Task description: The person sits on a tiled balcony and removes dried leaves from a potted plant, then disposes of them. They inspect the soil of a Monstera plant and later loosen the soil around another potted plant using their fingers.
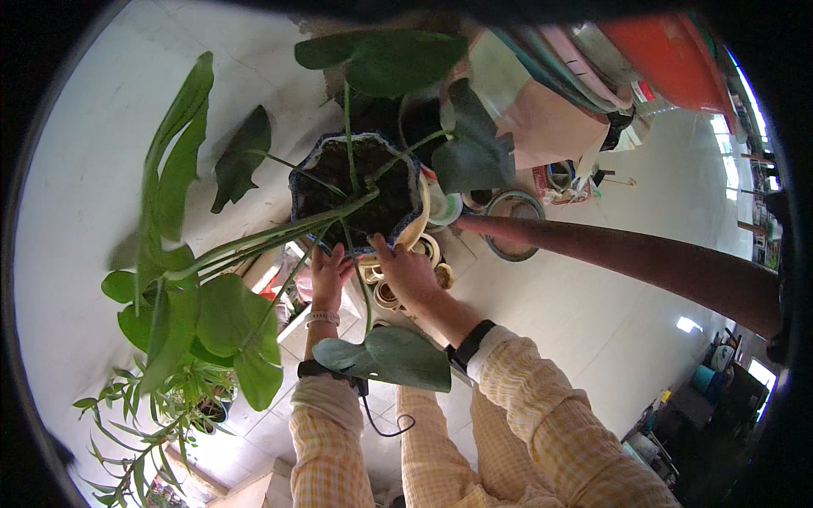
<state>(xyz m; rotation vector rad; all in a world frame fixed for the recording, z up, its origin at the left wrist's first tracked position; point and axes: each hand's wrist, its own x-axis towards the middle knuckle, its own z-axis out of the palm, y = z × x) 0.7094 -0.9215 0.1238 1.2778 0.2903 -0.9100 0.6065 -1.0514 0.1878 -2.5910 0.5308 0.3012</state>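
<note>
the potted monstera-like plant (373, 196) sits in a scalloped, blue-rimmed pot (297, 182) filled with dark soil (326, 173), up ahead of the person and near the pale wall; whatever bears the pot is hidden, though a cream, curved surface (415, 233) shows under its right side. both hands are at the near edge of the rim: the left hand (329, 275) reaches up with its fingers slightly parted, the right hand (408, 273) has its fingers bent at the near right of the rim. how firmly either one grips can't be made out, since the undersides of the fingers are out of sight. the step looks like steadying or handling the pot, and it would go best with force on the pot wall, never on the stems. the thick stems lean far to the left, so the weight probably pulls that way and the left hand should brace against it. one thin stem drops between the hands to a drooping leaf (394, 360) across the left forearm; give it slack, and mind the dangling black cable (373, 419) and the clay pots (387, 295) below.
</note>
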